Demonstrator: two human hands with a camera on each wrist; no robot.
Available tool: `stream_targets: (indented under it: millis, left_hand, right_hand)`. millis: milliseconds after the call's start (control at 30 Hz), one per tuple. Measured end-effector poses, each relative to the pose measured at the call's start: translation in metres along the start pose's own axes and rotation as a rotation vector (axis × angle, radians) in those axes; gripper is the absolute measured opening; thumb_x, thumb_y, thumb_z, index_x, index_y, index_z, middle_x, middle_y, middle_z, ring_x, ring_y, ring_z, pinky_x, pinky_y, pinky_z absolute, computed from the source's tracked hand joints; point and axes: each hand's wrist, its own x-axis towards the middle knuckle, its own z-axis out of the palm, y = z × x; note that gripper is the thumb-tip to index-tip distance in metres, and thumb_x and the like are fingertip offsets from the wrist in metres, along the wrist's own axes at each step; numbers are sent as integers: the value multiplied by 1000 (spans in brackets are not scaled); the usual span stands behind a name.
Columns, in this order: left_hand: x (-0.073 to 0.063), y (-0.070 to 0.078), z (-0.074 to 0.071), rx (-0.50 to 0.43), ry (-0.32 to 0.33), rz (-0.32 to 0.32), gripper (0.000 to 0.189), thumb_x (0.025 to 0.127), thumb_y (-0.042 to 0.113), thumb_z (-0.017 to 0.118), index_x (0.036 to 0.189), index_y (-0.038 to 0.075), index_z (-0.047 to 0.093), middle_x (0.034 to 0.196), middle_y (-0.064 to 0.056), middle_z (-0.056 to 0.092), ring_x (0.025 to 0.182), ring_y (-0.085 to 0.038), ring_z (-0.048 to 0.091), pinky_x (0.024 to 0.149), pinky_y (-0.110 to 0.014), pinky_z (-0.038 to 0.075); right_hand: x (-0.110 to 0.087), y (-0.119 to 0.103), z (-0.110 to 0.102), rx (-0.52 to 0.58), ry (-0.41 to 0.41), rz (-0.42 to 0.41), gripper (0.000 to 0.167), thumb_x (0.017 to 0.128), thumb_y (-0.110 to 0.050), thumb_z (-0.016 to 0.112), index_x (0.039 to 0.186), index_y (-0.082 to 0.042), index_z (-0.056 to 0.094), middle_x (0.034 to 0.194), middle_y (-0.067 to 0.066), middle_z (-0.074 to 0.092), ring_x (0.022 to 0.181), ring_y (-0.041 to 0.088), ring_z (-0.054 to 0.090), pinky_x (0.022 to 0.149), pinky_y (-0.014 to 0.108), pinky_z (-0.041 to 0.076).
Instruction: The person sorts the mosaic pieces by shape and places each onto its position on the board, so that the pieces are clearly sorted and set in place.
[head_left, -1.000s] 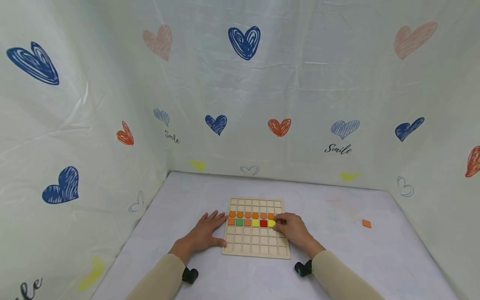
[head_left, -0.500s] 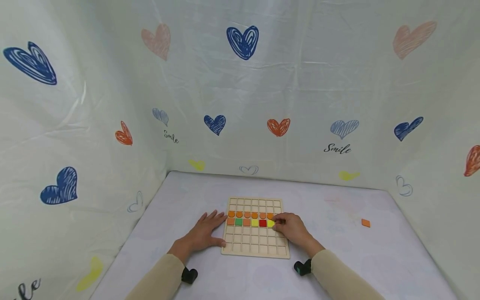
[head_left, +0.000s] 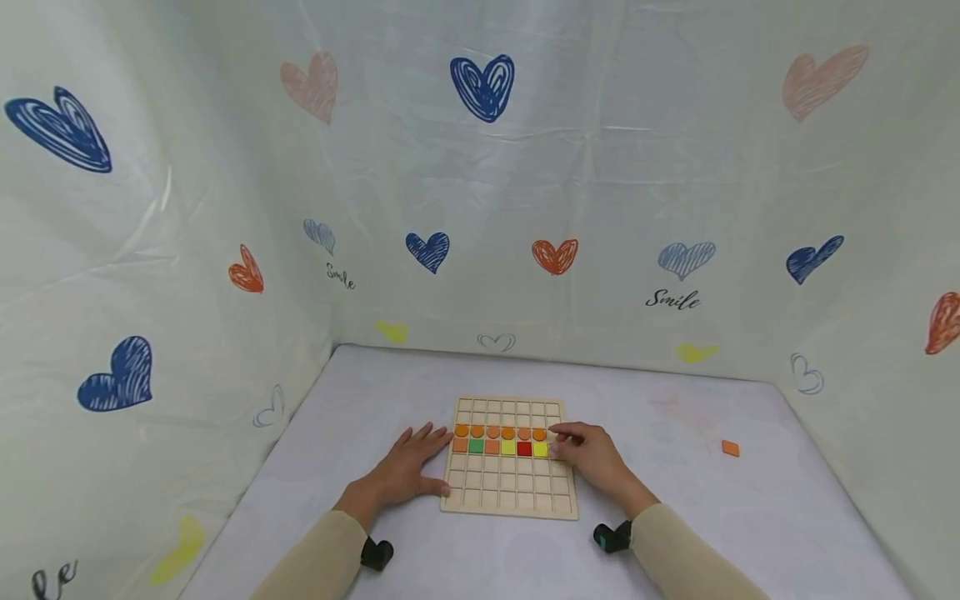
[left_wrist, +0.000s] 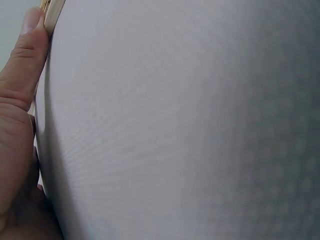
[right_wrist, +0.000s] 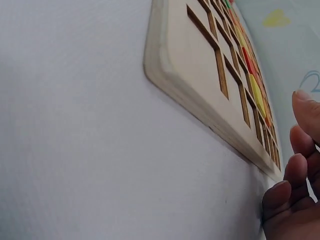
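A pale wooden grid board (head_left: 510, 505) lies on the white-covered table. One of its rows bears several orange discs (head_left: 507, 433). The row just nearer bears square tiles in orange, green (head_left: 476, 447), red (head_left: 524, 448) and yellow (head_left: 540, 450). My left hand (head_left: 399, 473) lies spread at the board's left side, fingertips and thumb at its edge; in the left wrist view the thumb (left_wrist: 24, 65) meets the wood. My right hand (head_left: 594, 460) hovers over the board's right edge, beside the yellow tile. Its fingers are loosely bent with nothing between them in the right wrist view.
A loose orange square tile (head_left: 731, 448) lies on the table to the right of the board. A white curtain (head_left: 450, 183) printed with hearts rises behind the table and along its sides. Dark wrist cameras (head_left: 377, 553) sit at both cuffs.
My right hand has let go of the yellow tile and drawn slightly to the right, so the tile and the last orange disc show fully. The left hand stays in place.
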Motion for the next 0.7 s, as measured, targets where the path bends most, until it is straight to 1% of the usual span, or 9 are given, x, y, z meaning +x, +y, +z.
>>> stream_targets:
  millis: [167,333,433,567,700]
  left_hand:
    - [-2,-1,0,-2,-4,-5,99,82,54,86,163,18,43,170,-4,39,163,-32,21,135,-54,10]
    - [-2,-2,1,-4,-5,-2,98,82,54,86,163,18,43,170,-4,39,163,-32,21,135,-54,10]
    - [-1,-1,0,-3,-7,-4,98,82,54,86,163,18,43,171,-3,38,163,-31,21,135,-54,10]
    - [-2,1,-1,4,-10,-4,98,82,53,86,163,17,43,171,-3,38,164,-31,20,135,-54,10]
    - [-2,3,-3,0,-9,3,98,82,52,86,162,16,44,170,-5,39,163,-32,21,135,-55,10]
  right_hand:
    - [0,1,-10,64,24,33,31,96,-12,77,127,-9,76,105,4,68,93,20,55,66,23,49]
    - [0,3,-27,48,51,49,34,97,-14,75,131,-10,74,108,5,67,96,21,54,65,22,48]
    - [-1,8,-42,30,67,34,36,97,-14,75,133,-8,73,108,6,67,94,20,55,64,22,48]
    - [-3,19,-67,29,102,12,39,97,-15,77,134,-5,72,107,7,68,88,15,58,64,21,51]
    - [-10,31,-95,11,122,24,43,98,-22,77,137,-5,70,110,7,68,88,11,59,67,21,52]
